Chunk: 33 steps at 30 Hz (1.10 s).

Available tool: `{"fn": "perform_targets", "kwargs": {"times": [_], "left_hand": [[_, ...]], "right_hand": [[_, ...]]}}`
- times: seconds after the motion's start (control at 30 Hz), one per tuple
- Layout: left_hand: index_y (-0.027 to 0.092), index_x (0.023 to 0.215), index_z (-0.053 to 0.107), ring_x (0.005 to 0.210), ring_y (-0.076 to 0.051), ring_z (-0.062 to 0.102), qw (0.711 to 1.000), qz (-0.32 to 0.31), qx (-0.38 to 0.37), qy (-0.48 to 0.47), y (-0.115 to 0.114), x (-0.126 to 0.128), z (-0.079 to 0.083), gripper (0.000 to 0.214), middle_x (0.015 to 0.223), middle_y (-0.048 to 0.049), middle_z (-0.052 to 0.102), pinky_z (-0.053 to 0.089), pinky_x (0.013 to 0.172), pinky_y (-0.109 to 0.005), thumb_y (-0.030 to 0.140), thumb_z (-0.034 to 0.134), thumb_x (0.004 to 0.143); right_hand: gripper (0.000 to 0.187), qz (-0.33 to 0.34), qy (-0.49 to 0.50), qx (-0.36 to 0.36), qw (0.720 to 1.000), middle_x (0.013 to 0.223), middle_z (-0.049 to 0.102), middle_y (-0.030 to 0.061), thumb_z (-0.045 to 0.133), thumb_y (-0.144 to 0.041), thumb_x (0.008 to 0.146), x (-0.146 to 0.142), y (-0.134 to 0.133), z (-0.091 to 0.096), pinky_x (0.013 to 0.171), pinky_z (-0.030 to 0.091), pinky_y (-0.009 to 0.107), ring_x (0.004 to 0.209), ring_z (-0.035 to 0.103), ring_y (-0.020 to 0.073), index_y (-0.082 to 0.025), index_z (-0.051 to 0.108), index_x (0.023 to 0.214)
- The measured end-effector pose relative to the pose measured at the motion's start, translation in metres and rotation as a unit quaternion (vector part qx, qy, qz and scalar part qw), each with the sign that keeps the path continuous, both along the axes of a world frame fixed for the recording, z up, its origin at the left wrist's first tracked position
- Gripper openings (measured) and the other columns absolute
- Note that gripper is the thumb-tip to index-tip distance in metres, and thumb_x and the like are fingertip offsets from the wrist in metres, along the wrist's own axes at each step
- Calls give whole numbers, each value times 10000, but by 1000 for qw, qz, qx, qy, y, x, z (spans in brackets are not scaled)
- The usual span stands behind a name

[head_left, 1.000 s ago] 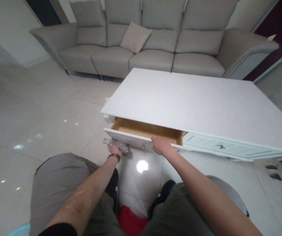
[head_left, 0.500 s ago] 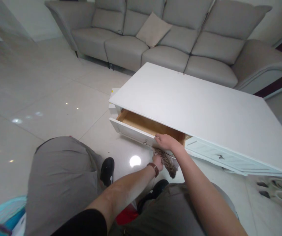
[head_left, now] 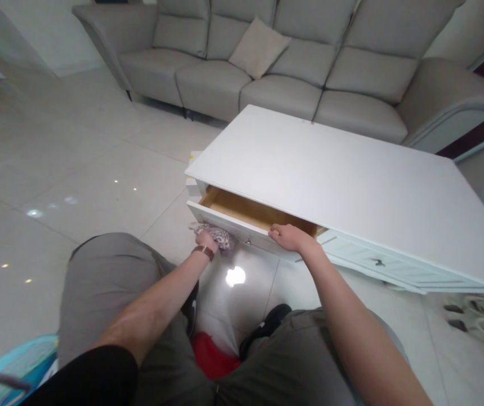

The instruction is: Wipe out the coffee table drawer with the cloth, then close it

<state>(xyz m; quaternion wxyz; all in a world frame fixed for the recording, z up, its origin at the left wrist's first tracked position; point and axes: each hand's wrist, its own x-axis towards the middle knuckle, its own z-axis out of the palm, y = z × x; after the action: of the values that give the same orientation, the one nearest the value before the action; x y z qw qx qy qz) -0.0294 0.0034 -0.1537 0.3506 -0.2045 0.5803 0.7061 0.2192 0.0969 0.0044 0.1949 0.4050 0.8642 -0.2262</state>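
Observation:
My left hand (head_left: 208,240), with a brown watch strap at the wrist, is closed on a patterned cloth (head_left: 220,237). The cloth lies against the left part of the front of a pulled-out drawer (head_left: 233,223). My right hand (head_left: 286,236) grips the top edge of that drawer front, right of its small metal knob (head_left: 248,241). The drawer has a white front and a bare wooden inside; it belongs to a white coffee table (head_left: 343,163).
A grey sofa (head_left: 284,96) with a beige cushion (head_left: 259,48) stands behind the table. A shut drawer with a knob (head_left: 379,263) is to the right. At lower left is a turquoise basket (head_left: 26,361); a red object (head_left: 213,356) sits between my legs.
My left hand has moved left along the drawer front with the cloth, from below my right hand to near the left end. My right hand stays on the drawer edge.

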Motion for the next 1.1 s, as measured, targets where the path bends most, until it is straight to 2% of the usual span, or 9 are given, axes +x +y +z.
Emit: {"fn": "perform_targets", "kwargs": {"times": [0.1, 0.2, 0.33, 0.47, 0.6, 0.67, 0.77, 0.97, 1.1], "left_hand": [[230, 1193, 577, 995, -190, 694, 993, 73, -21, 85, 7, -25, 28, 443, 1021, -26, 688, 584, 794, -293, 66, 553, 782], [218, 1101, 601, 898, -164, 685, 990, 69, 0, 127, 6, -15, 50, 408, 962, -1, 684, 572, 806, -286, 55, 592, 726], [196, 941, 604, 794, -170, 662, 981, 0, 75, 180, 0, 16, 80, 294, 867, -2, 673, 565, 792, -321, 84, 659, 675], [187, 925, 676, 863, -203, 682, 941, -82, 169, 282, 2, 29, 127, 272, 933, -26, 721, 555, 835, -341, 172, 745, 662], [182, 875, 723, 919, -243, 703, 887, -250, 242, 304, 8, 27, 176, 265, 913, -19, 757, 555, 875, -362, 168, 779, 617], [182, 858, 723, 901, -256, 711, 870, -314, 268, 268, 9, 28, 191, 262, 864, -12, 757, 562, 857, -373, 163, 771, 601], [169, 861, 718, 851, -256, 718, 862, -369, 287, 195, 8, 33, 200, 284, 803, -15, 745, 567, 836, -377, 149, 748, 580], [172, 926, 662, 912, -281, 741, 891, -345, 285, 81, 16, 39, 202, 328, 843, -33, 754, 586, 919, -457, 155, 783, 621], [161, 965, 644, 959, -285, 746, 879, -357, 312, 54, 51, 45, 218, 339, 939, -62, 768, 582, 958, -478, 163, 794, 661]], "right_hand": [[499, 5, -12, 6, 1000, 1339, 704, 198, 376, -444, 1076, -5, -1, -1, 972, 482, 384, 1208, 681, 327, -162, 627, 1403], [466, 30, -31, 23, 999, 1323, 709, 208, 410, -405, 1063, -11, -1, -3, 969, 488, 381, 1200, 688, 323, -153, 638, 1382], [410, 44, -57, 44, 996, 1303, 713, 214, 472, -325, 1025, -15, 1, -8, 954, 499, 390, 1182, 693, 328, -162, 646, 1359], [437, 30, -40, 38, 998, 1320, 708, 197, 529, -290, 987, -10, 6, -11, 981, 501, 397, 1194, 685, 320, -173, 620, 1399], [449, -30, 124, 15, 992, 1291, 728, 150, 617, -281, 916, -4, 11, -8, 1018, 507, 404, 1163, 684, 287, -177, 636, 1352], [418, -84, 247, -34, 965, 1240, 749, 134, 595, -290, 911, -5, 11, -2, 1041, 503, 418, 1163, 675, 282, -177, 654, 1310], [452, -174, 343, -86, 919, 1134, 773, 134, 389, -322, 986, -8, 7, 11, 1022, 512, 482, 1135, 678, 309, -178, 624, 1345], [663, -277, 406, -113, 864, 1098, 754, 132, 106, -533, 1023, -11, 7, 24, 916, 552, 433, 1044, 698, 298, -190, 511, 1420], [585, -381, 498, -99, 773, 1179, 709, 116, 172, -615, 959, -3, 25, 11, 813, 572, 338, 1013, 707, 238, -252, 502, 1278]]}}
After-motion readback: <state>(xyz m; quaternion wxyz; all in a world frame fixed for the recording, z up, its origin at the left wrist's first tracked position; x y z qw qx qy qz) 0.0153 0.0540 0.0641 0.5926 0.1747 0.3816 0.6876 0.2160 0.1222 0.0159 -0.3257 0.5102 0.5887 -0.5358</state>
